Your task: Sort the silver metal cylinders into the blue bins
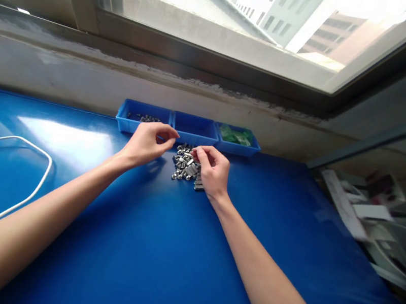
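Observation:
A pile of small shiny metal parts (183,161), with several longer flat pieces among them, lies on the blue tabletop. My left hand (150,141) hovers left of the pile, near the front of the blue bins. Its fingers are curved, with a small gap at the thumb tip and nothing visible between. My right hand (215,172) is at the right side of the pile and covers part of it. Its thumb and fingers are pinched together over the parts; what they hold is too small to make out.
Behind the pile stand three joined blue bins: a left bin (125,121) with small dark parts, a middle bin (193,137), and a right bin (247,151) holding green plastic (235,135). A white cable (48,168) curves at left. Clutter (370,212) sits beyond the table's right edge.

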`<action>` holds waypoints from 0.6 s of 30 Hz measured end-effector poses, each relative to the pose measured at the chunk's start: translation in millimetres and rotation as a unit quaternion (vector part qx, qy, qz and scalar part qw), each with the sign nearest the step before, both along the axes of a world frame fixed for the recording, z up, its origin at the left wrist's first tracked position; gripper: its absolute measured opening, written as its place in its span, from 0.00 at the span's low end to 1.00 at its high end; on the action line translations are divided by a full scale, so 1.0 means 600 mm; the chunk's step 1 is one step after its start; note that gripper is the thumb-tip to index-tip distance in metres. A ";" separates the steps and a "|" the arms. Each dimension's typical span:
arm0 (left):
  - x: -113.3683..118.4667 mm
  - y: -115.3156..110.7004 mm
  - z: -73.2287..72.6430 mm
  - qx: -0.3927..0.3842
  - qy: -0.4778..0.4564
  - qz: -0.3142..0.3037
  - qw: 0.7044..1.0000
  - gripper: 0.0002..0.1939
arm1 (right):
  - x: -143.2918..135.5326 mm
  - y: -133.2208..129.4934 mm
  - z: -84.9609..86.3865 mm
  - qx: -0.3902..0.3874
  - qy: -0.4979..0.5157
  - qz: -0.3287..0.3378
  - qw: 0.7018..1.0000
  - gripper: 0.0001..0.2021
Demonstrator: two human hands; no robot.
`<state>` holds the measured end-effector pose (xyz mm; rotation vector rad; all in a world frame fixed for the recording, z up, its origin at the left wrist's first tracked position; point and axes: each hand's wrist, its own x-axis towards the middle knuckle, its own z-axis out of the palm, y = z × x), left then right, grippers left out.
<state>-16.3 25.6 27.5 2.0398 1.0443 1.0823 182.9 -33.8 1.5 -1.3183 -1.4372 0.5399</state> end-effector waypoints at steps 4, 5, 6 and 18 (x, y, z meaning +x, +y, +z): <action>-0.001 -0.001 -0.013 0.056 0.116 -0.106 0.986 0.12 | 0.026 0.000 0.019 0.047 -0.106 0.001 0.993 0.10; -0.003 -0.002 -0.015 0.065 0.134 -0.124 0.981 0.13 | 0.034 -0.001 0.024 0.060 -0.162 0.015 0.985 0.08; -0.003 -0.002 -0.018 0.071 0.150 -0.137 0.977 0.14 | 0.043 -0.002 0.029 0.068 -0.214 0.039 0.974 0.07; -0.009 0.009 -0.030 0.108 0.203 -0.134 0.964 0.10 | 0.066 -0.008 0.025 0.069 -0.388 0.153 0.907 0.07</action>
